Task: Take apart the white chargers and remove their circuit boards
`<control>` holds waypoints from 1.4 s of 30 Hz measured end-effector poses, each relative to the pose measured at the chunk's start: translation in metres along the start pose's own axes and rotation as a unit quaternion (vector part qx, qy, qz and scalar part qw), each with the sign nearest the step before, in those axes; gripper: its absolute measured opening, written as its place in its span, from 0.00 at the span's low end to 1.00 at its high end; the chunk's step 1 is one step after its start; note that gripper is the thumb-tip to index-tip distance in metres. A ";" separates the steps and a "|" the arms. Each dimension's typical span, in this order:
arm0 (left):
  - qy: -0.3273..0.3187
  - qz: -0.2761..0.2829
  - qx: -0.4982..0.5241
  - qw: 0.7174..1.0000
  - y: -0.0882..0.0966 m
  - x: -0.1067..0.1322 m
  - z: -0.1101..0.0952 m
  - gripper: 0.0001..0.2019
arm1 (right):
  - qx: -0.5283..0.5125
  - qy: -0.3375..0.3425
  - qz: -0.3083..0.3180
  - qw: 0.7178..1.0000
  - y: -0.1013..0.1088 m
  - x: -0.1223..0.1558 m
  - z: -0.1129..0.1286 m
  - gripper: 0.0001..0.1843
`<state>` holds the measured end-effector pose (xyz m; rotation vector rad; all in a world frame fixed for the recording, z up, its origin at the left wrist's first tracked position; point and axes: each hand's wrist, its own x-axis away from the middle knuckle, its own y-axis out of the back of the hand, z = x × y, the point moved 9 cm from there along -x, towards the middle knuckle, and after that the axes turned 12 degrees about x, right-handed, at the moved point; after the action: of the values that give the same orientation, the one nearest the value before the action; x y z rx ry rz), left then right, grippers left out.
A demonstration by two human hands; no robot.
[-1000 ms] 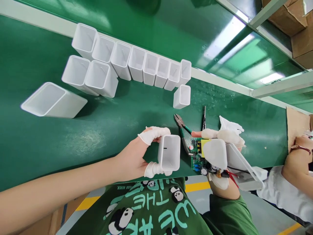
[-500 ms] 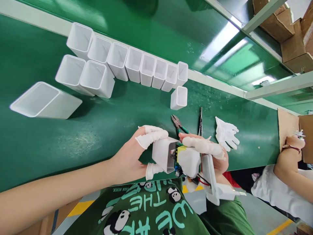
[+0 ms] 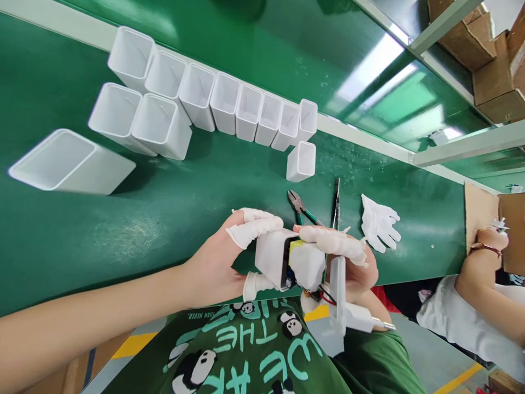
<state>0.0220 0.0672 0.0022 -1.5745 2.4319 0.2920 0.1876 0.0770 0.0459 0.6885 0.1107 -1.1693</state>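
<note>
White finger cots cover several fingertips of both hands. My left hand (image 3: 229, 260) is closed around a white plastic casing (image 3: 270, 257), its open end facing right. My right hand (image 3: 348, 257) grips a circuit board assembly (image 3: 305, 265) with yellow and white blocks on it, partly inside the casing's mouth. Red and black wires (image 3: 327, 295) run from the board to a white end cap (image 3: 338, 295) with plug pins, which hangs beside my right palm. Part of the board is hidden by my right fingers.
Several empty white casings (image 3: 197, 98) stand along the bench's back edge; one casing (image 3: 74, 164) sits far left. Diagonal cutters (image 3: 301, 207), tweezers (image 3: 336, 202) and a white glove (image 3: 379, 223) lie beyond my hands. At right, a co-worker's hand (image 3: 492, 239) is near a cardboard box (image 3: 512, 235).
My right hand has moved left, pushing the circuit board assembly deeper into the casing. The end cap has shifted left with it. My left hand holds the casing nearly still.
</note>
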 end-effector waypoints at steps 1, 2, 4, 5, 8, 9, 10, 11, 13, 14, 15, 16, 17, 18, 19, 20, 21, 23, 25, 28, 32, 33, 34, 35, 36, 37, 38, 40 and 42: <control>-0.003 0.002 0.002 1.000 0.000 0.000 0.000 0.31 | 0.008 0.005 -0.002 1.000 0.001 0.001 0.001 0.33; -0.008 0.002 0.005 1.000 0.000 0.000 0.000 0.31 | 0.014 0.005 -0.002 1.000 0.001 0.002 0.000 0.36; -0.014 -0.001 0.005 1.000 0.001 0.000 -0.001 0.31 | 0.020 -0.018 0.012 1.000 0.001 0.008 -0.007 0.38; -0.018 -0.003 0.004 1.000 0.001 -0.001 -0.002 0.31 | 0.020 -0.044 0.023 0.999 0.000 0.012 -0.013 0.35; -0.016 -0.004 0.002 1.000 0.001 -0.001 -0.002 0.31 | 0.011 -0.146 0.054 0.988 -0.005 0.028 -0.036 0.32; -0.015 -0.004 0.001 1.000 0.001 -0.001 -0.002 0.31 | 0.008 -0.163 0.051 0.985 -0.005 0.031 -0.040 0.33; -0.018 -0.005 0.000 1.000 0.001 -0.001 -0.002 0.31 | 0.006 -0.164 0.039 0.986 -0.004 0.033 -0.041 0.33; -0.019 -0.005 -0.002 1.000 0.002 -0.001 -0.003 0.31 | 0.004 -0.152 0.025 0.988 -0.002 0.032 -0.039 0.32; -0.019 0.004 -0.012 1.000 0.002 -0.002 -0.003 0.32 | -0.001 -0.121 0.005 0.993 0.002 0.028 -0.032 0.28; -0.015 0.014 -0.017 1.000 0.001 -0.002 -0.003 0.33 | -0.003 -0.114 0.008 0.993 0.002 0.025 -0.030 0.26; -0.011 0.022 -0.021 0.999 0.000 -0.002 -0.002 0.33 | -0.004 -0.114 0.017 0.993 0.001 0.022 -0.028 0.25; -0.007 0.024 -0.023 0.999 -0.001 -0.002 -0.002 0.34 | -0.005 -0.119 0.029 0.992 -0.001 0.020 -0.027 0.25; -0.006 0.020 -0.024 0.999 0.000 -0.001 -0.002 0.34 | -0.003 -0.122 0.038 0.992 -0.002 0.017 -0.026 0.25; -0.006 0.010 -0.023 1.000 0.001 -0.001 -0.002 0.33 | 0.002 -0.119 0.044 0.992 -0.003 0.014 -0.024 0.24; -0.006 -0.002 -0.021 1.000 0.002 -0.001 -0.002 0.31 | 0.014 -0.108 0.049 0.993 -0.005 0.011 -0.021 0.24; -0.005 -0.010 -0.019 1.000 0.003 0.000 -0.001 0.30 | 0.031 -0.087 0.051 0.994 -0.006 0.008 -0.016 0.24; -0.003 -0.013 -0.015 1.000 0.003 0.001 0.000 0.30 | 0.052 -0.056 0.052 0.996 -0.008 0.005 -0.010 0.26; -0.004 0.003 -0.005 1.000 0.001 0.001 0.001 0.30 | 0.109 0.013 0.046 0.993 -0.010 0.001 0.004 0.31; -0.008 0.025 0.007 1.000 -0.002 0.000 0.001 0.31 | 0.146 0.047 0.053 0.987 -0.012 -0.002 0.011 0.34; 0.022 0.066 0.074 0.995 -0.007 -0.002 0.003 0.36 | 0.113 0.011 0.119 0.986 -0.016 -0.006 0.004 0.37; 0.113 0.127 0.174 0.970 -0.016 -0.003 0.008 0.51 | 0.073 0.071 0.204 0.974 -0.023 -0.004 0.013 0.17; 0.110 0.132 0.159 0.972 -0.014 -0.004 0.007 0.52 | 0.083 0.081 0.203 0.972 -0.025 -0.002 0.014 0.10; 0.090 0.128 0.127 0.980 -0.010 -0.006 0.005 0.50 | 0.104 0.071 0.192 0.973 -0.027 -0.001 0.010 0.07; 0.051 0.110 0.088 0.989 -0.002 -0.009 0.000 0.47 | 0.134 0.049 0.179 0.974 -0.029 -0.001 0.005 0.05; -0.002 0.081 0.048 0.996 0.007 -0.011 -0.008 0.44 | 0.168 0.020 0.168 0.971 -0.033 0.000 -0.003 0.04; -0.064 0.041 0.012 0.997 0.017 -0.012 -0.017 0.42 | 0.199 -0.008 0.163 0.966 -0.037 0.002 -0.010 0.03; -0.122 0.001 -0.023 0.992 0.025 -0.011 -0.027 0.42 | 0.220 -0.028 0.165 0.961 -0.043 0.003 -0.016 0.03; -0.205 -0.046 -0.094 0.973 0.032 -0.005 -0.042 0.45 | 0.229 -0.044 0.178 0.956 -0.053 0.004 -0.022 0.04; -0.211 -0.043 -0.171 0.961 0.027 -0.003 -0.045 0.48 | 0.219 -0.055 0.183 0.957 -0.057 0.004 -0.024 0.07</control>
<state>-0.0054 0.0681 0.0470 -1.5429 2.0521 0.9690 0.1458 0.0751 0.0003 0.9838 -0.3685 -0.8743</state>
